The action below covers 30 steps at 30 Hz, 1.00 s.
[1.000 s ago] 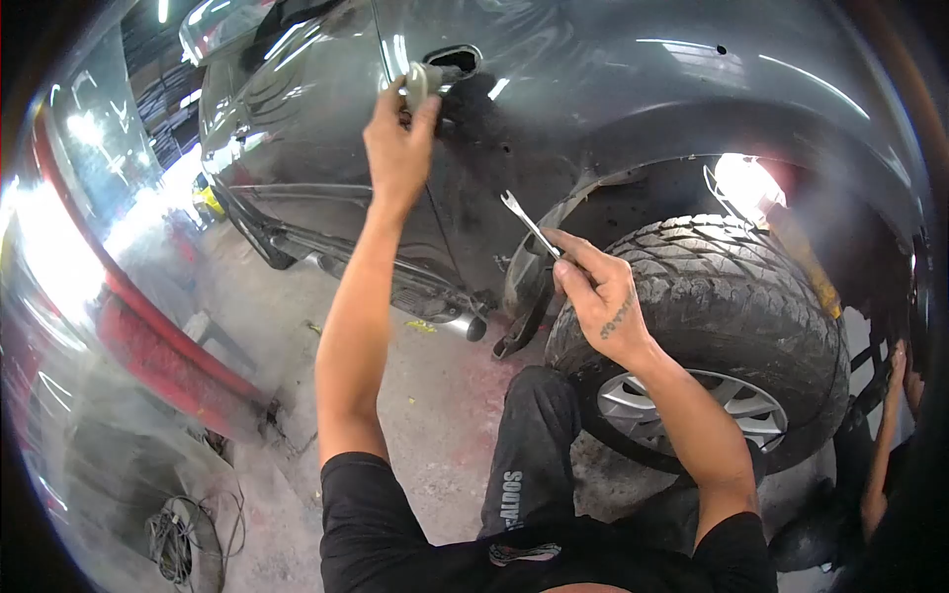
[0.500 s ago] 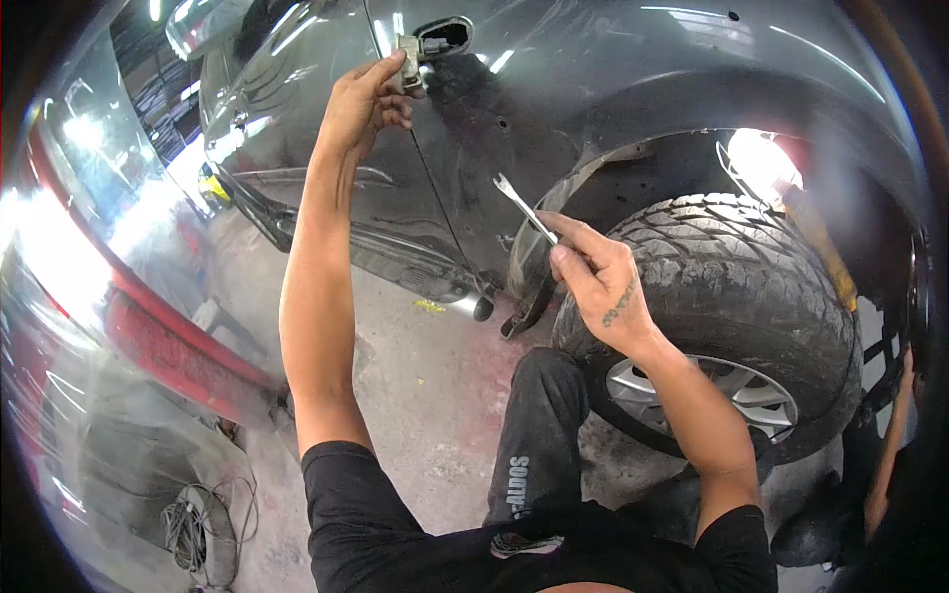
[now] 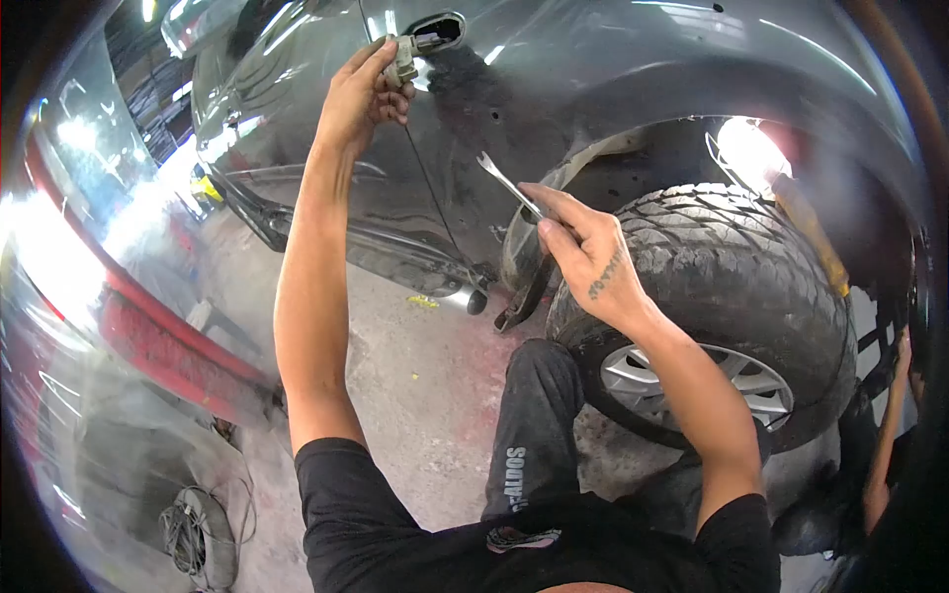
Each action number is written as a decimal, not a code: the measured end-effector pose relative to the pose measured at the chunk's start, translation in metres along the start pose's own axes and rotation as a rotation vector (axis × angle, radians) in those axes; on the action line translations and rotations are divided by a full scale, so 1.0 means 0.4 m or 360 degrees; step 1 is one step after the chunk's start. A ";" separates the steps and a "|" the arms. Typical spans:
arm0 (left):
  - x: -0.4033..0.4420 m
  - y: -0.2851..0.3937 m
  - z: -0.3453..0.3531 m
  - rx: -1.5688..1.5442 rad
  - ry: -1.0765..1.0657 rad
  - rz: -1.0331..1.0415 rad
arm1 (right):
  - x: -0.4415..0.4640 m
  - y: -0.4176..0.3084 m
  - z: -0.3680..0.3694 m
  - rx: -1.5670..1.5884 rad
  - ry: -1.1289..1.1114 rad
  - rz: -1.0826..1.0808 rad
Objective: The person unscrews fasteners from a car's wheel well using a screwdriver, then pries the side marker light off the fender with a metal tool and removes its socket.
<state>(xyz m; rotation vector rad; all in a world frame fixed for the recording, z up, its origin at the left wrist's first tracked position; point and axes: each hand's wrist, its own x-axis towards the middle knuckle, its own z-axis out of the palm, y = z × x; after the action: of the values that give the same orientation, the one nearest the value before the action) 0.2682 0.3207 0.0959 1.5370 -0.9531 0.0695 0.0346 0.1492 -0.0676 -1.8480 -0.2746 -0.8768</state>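
My left hand [image 3: 364, 99] is closed around a small pale fender lamp [image 3: 402, 63], which is out of the car's side. A plug and wire [image 3: 429, 42] run from the lamp into the oval opening [image 3: 451, 30] in the dark fender [image 3: 554, 74]. In my right hand [image 3: 583, 252] is a metal trim removal tool [image 3: 507, 185] with a forked tip, gripped between thumb and fingers. That tip points up and left toward the fender, apart from the lamp. My left fingers partly cover the lamp.
A large off-road tyre [image 3: 732, 267] stands in the wheel arch at right. Above it hangs a lit work lamp [image 3: 756, 156]. Another person's arm [image 3: 890, 435] shows at far right. A red post [image 3: 168, 346] rises at left, near a coiled cable [image 3: 193, 534] on the floor.
My right hand has moved slightly up and left with the trim tool, turning a little. My left hand keeps hold of the lamp near the opening. The whole view has shifted slightly.
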 end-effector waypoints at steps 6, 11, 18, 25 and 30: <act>-0.006 -0.002 0.012 -0.0057 -0.0019 -0.0045 | 0.032 -0.016 0.011 -0.0074 0.0006 -0.0101; -0.001 -0.016 0.007 -0.0177 -0.0053 -0.0116 | 0.089 0.036 0.048 -0.0305 0.0181 -0.0567; -0.008 -0.041 0.022 -0.0316 -0.0057 -0.0014 | 0.209 0.007 0.083 -0.0777 0.0258 -0.0794; 0.011 -0.041 -0.002 -0.0138 -0.0069 0.0185 | 0.231 0.021 0.084 -0.0907 0.0284 -0.0886; 0.016 -0.030 0.029 0.0231 0.0069 0.0374 | 0.180 0.016 0.048 -0.0709 0.0267 -0.0617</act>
<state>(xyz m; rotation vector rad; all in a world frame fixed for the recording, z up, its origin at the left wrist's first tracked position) 0.2738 0.3064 0.0871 1.5425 -1.1100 0.3440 0.0973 0.1489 -0.0273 -2.1480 -0.3608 -1.4465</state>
